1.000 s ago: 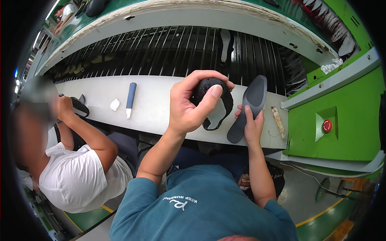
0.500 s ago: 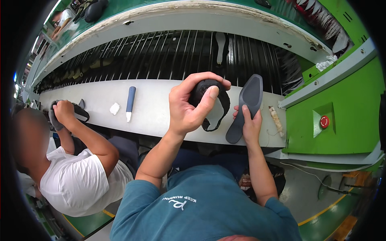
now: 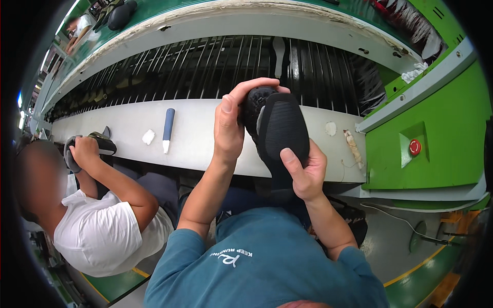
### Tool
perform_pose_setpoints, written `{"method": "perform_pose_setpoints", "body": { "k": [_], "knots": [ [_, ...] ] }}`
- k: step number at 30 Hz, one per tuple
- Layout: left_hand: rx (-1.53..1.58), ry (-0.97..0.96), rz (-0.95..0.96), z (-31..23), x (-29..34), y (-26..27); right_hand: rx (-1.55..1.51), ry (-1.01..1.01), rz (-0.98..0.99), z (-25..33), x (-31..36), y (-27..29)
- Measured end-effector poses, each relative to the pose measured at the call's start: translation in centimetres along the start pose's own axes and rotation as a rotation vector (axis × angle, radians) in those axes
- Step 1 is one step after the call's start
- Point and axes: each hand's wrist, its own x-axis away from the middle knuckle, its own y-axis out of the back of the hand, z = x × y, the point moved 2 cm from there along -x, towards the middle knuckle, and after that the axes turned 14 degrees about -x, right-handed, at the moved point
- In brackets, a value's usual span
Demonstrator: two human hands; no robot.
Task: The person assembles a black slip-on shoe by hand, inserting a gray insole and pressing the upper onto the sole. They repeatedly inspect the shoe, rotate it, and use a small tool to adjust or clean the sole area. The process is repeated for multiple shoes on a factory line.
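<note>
Left hand (image 3: 231, 123) first: fingers curled over the top of the black upper (image 3: 251, 110), thumb lifted off to the side, the hand half closed around it, above the bench (image 3: 200, 128). And the right hand (image 3: 309, 177) has the dark sole (image 3: 282, 126), thumb flat on its ribbed underside, fingers mostly hidden behind. That sole is up over the bench's near edge, tilted, covering part of the upper; whether the two touch, I can't tell.

Out along the bench now: a blue-handled tool (image 3: 168, 128) lies on its left half, a white scrap (image 3: 148, 136) just beside. On the bench's right end, a pale round piece (image 3: 330, 128) and, near it, a thread-wound stick (image 3: 353, 149).

Beyond the bench's far edge run the rods (image 3: 205, 72). Off its right end, a green machine (image 3: 431, 172) with a red button (image 3: 415, 147). And at the bench's left end, a white-shirted co-worker (image 3: 102, 233), both hands on a grey shoe piece (image 3: 71, 156).
</note>
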Motion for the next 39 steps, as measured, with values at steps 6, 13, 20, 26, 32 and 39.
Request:
{"method": "perform_pose_setpoints", "body": {
  "k": [6,13,20,26,32,39],
  "knots": [
    [0.023,0.003,0.003,-0.8,0.5,-0.2,-0.002,-0.13,0.002,-0.3,0.3,0.0],
    [0.035,0.015,0.012,-1.3,0.5,-0.4,0.056,-0.024,0.029,-0.9,-0.4,0.2],
    [-0.023,0.021,0.022,-1.5,0.4,-0.4,0.098,-0.041,0.017,-0.7,-0.5,0.4],
    [-0.054,0.048,0.009,-1.9,0.4,-0.6,0.105,-0.043,0.019,-0.8,-0.5,0.5],
    [0.0,0.009,0.01,-1.3,0.5,-0.4,0.099,-0.045,0.02,-0.9,-0.6,0.4],
    [-0.005,0.015,-0.011,-1.5,0.6,-0.4,0.109,-0.043,0.017,-0.8,-0.6,0.3]
  ]
}}
